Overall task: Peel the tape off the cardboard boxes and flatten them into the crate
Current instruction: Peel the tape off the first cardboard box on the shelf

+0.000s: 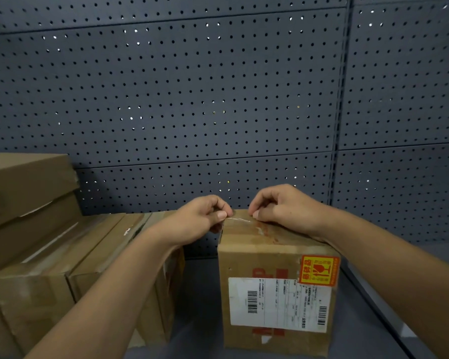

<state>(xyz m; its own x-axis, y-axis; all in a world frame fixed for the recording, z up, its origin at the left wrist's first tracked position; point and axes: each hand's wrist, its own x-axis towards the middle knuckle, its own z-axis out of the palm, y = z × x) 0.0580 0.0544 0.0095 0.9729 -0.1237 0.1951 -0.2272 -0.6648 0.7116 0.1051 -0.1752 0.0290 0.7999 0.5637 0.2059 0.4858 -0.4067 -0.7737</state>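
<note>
- The cardboard box (275,281) stands on the grey shelf (197,294), right of the stacked boxes (62,268).
- Left hand (197,224) fingers pinch the clear tape (237,219) at the far top edge.
- Right hand (283,208) fingers curl, thumb pressing the tape beside it.
- The tape looks thin, tear-prone; grip the lifted end and pull low.

Light: dim, even, cool grey cast.
Glints: bright specks through pegboard (218,86) holes.
Shadows: soft, under the forearms.
Glare: faint sheen on tape (237,219).
Distortion: panel seams bow at the edges.
Focus: slightly soft, label (279,304) print unreadable.
</note>
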